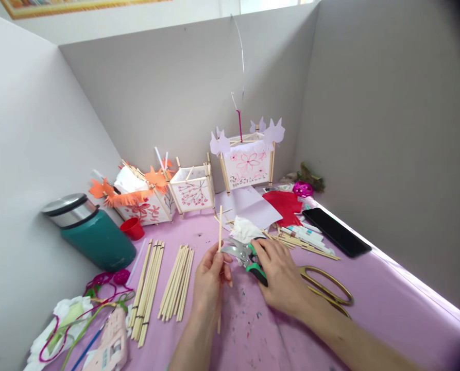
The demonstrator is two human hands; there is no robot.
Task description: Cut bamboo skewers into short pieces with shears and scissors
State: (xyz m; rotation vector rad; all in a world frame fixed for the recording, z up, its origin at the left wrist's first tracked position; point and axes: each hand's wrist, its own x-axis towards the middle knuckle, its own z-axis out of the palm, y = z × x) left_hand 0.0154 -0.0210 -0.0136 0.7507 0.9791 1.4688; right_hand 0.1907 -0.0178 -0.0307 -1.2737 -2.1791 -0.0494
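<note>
Pinched upright in my left hand is a thin wooden stick, its lower end showing below my wrist. My right hand is closed round the green and black handles of pruning shears. The metal blades point left and reach the stick just above my left fingertips; whether they touch it I cannot tell. Behind the shears lies a crumpled white tissue. To the left of my left hand is a bundle of cut sticks, and beyond it longer sticks with dark bands.
Paper lanterns stand along the back panel, one hanging from a wire. Gold-handled scissors lie under my right forearm. A phone is at right. A teal bottle, red cup and pink glue gun are at left.
</note>
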